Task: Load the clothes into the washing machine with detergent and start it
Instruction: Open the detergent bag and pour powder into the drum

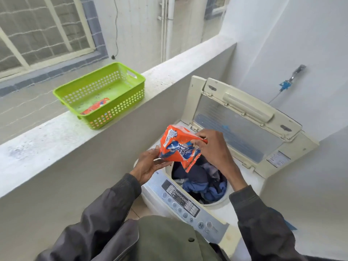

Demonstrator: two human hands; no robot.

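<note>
Concrete ledge [47,132] at left, one green basket [120,108] holding one sachet [96,107], one washing machine [188,206], lid [244,117] up, clothes [199,181] in its drum, left hand [148,164] and right hand [212,147] both gripping one detergent packet [178,146] above.

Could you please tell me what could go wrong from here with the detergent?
1. The left hand and right hand hold the packet near the edge of the drum, so powder could spill onto the control panel instead of the clothes.
2. The packet hangs above the open drum; if it slips, it might fall in among the clothes.
</note>
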